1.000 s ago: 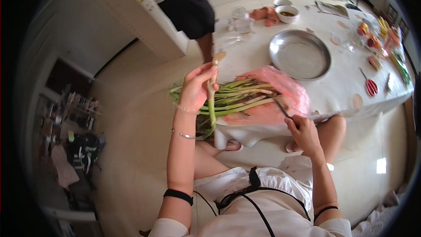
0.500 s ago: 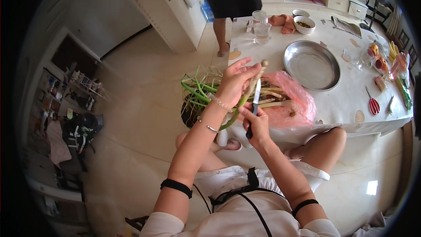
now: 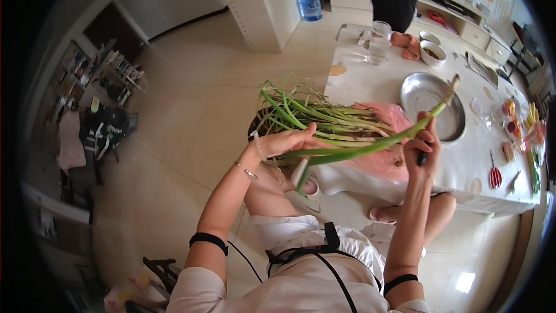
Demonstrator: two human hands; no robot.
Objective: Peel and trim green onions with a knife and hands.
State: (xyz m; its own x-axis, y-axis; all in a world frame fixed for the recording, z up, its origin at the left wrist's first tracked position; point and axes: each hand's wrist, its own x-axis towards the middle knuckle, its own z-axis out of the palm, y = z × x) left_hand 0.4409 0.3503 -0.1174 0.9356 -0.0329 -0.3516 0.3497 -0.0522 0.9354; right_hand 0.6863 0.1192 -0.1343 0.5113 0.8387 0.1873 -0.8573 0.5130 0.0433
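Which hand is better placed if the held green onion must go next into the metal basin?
Probably the right hand: it grips the green onion toward its white end, close to the metal basin. The left hand is farther away.

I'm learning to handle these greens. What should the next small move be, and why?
I'd probably steady the long green stalk by its leafy end with the left hand: it is right at those leaves, while the right hand holds the stalk below its pale tip and a black handle too, leaving it little freedom.
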